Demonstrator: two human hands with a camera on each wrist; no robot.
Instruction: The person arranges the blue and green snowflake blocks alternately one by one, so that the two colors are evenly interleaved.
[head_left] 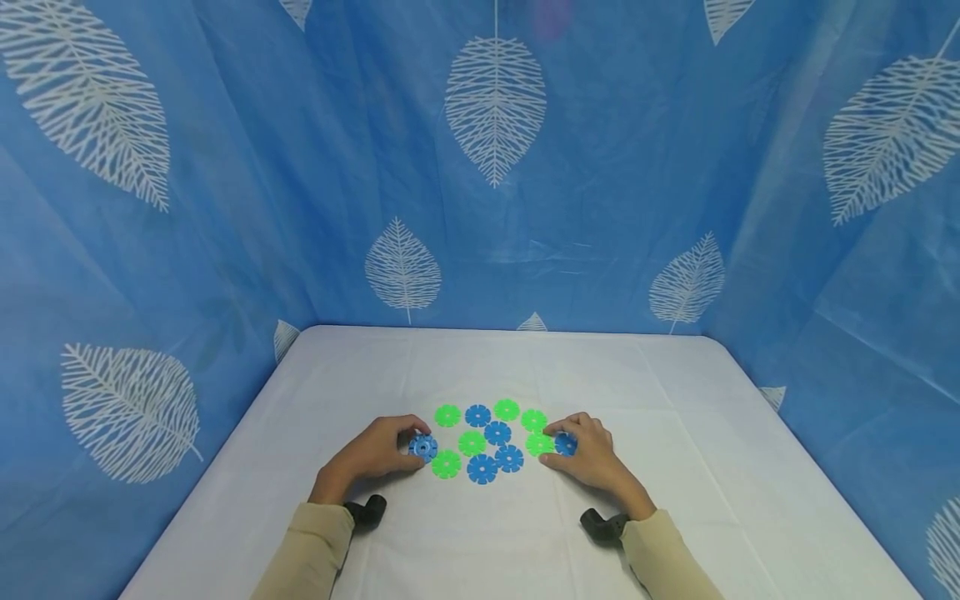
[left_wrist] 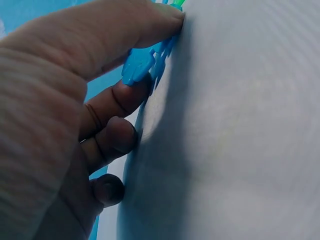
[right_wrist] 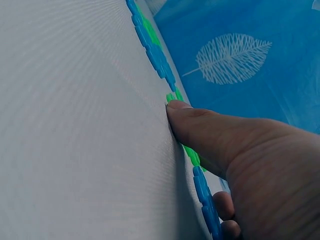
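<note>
My left hand [head_left: 378,446] pinches a blue snowflake disc [head_left: 423,448] between thumb and fingers at the left end of a group of discs. In the left wrist view, the blue plastic [left_wrist: 137,65] seems to lie in two layers, one over the other. On the right, my right hand [head_left: 588,454] holds a bright green snowflake disc [head_left: 538,443] by its edges, thumb on the near side and a fingertip on the far side. Within the curve of that hand lies another blue disc [head_left: 566,444], partly covered by the fingers.
Between the hands, several green discs [head_left: 472,442] and blue discs [head_left: 482,469] lie flat on the white tablecloth [head_left: 480,542], some touching. Blue curtains [head_left: 600,167] with white leaf prints stand behind and at both sides. A black device [head_left: 367,512] is strapped at each wrist.
</note>
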